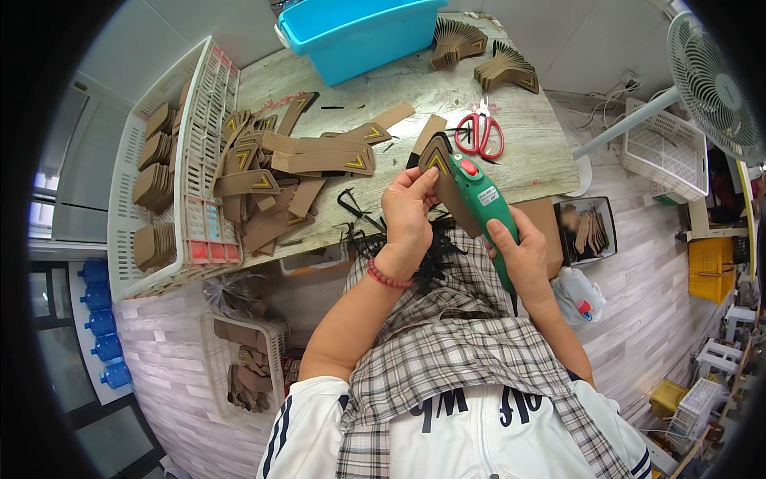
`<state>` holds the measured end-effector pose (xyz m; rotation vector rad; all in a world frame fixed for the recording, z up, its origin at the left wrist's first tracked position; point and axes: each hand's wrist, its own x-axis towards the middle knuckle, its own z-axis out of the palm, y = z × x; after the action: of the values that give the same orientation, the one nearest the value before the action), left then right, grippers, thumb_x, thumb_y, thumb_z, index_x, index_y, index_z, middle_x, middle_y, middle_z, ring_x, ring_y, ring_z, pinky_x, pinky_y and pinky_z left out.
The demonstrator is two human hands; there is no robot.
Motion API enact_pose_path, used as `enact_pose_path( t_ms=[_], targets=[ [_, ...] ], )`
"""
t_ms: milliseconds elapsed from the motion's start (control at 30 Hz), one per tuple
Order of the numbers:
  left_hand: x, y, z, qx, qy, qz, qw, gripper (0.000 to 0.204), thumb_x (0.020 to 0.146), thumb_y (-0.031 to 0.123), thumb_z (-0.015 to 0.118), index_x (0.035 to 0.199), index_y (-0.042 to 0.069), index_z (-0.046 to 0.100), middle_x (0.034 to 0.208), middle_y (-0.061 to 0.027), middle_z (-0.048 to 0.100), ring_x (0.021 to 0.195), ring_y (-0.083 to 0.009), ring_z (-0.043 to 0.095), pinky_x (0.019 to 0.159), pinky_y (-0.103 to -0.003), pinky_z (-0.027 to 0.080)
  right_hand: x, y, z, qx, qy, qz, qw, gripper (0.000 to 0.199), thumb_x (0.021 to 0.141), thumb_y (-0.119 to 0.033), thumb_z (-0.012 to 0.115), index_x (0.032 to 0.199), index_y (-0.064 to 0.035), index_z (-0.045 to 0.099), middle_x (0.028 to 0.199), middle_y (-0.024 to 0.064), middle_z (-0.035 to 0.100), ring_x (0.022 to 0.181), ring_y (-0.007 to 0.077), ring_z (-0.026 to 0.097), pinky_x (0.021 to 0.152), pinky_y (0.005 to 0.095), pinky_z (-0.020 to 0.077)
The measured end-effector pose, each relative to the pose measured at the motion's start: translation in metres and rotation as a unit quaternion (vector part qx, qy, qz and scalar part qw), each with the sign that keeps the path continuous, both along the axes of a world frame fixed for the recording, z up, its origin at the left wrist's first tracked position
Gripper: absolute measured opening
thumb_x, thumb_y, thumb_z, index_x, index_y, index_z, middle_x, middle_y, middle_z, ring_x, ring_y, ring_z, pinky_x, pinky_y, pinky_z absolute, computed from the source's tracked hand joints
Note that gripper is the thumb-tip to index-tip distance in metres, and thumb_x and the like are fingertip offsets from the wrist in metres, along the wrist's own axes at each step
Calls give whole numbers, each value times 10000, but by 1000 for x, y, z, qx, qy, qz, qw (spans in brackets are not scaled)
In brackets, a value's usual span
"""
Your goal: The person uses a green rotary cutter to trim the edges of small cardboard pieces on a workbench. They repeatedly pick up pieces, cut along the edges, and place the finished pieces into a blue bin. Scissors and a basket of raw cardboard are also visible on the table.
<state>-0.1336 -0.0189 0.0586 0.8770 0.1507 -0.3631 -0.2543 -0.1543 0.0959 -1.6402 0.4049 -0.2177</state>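
My left hand [408,209] pinches a brown strap-like piece [456,198] with a dark edge and a yellow V mark near its rounded end. In my right hand [523,254] is a green handheld electric trimmer [483,195] with a red button, its head against the edge of that piece. Exactly where the blade meets the edge is hidden. Another brown piece [431,134] lies on the table just beyond. Red-handled scissors [488,142] rest near the trimmer's tip. Black trimmed strips [435,259] gather on the checked apron over my lap.
A loose pile of brown pieces [319,156] covers the table's left, beside a white crate [209,88] of stacked pieces. A blue bin [359,40] and two fanned stacks [459,44] stand at the back. To the right are a fan [714,88] and an open box [586,231].
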Motion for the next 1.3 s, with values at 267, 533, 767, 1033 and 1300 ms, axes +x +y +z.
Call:
enact_pose_path(
  t_ms=[267,533,767,1033,1300],
  targets=[
    [-14,4,-2,43,-16,-3,999,90,897,72,632,971,23,619,841,-28,661,699,-84,585,666,-240,471,1,-2,8,-13,5,17,1000,369,924,-239,638,1172,29,584,809,24,597,638,71,550,562,204,452],
    [3,18,-1,30,-69,56,996,92,914,46,603,987,-8,619,877,-48,668,726,-91,621,654,-214,510,-5,-6,-1,-6,5,14,1000,399,899,-251,670,1182,20,597,781,6,606,613,54,530,559,215,457],
    [5,24,4,84,-113,31,990,152,922,65,594,1026,-41,629,905,-45,670,742,-70,603,660,-203,497,-6,-7,2,-15,7,26,1000,394,900,-258,667,1171,20,601,770,10,609,607,57,535,560,213,458],
    [19,36,6,158,-172,-16,972,137,912,61,597,979,-40,660,879,-19,665,744,-45,564,685,-193,463,-10,-12,8,7,16,43,999,394,892,-252,677,1163,23,600,769,12,608,604,57,535,558,215,456],
    [33,51,18,234,-229,-69,942,145,881,95,642,928,-39,673,797,15,649,700,-37,542,636,-195,448,-14,-22,11,-21,25,81,996,397,883,-253,687,1165,13,600,768,1,597,621,47,528,562,212,446]
  ],
)
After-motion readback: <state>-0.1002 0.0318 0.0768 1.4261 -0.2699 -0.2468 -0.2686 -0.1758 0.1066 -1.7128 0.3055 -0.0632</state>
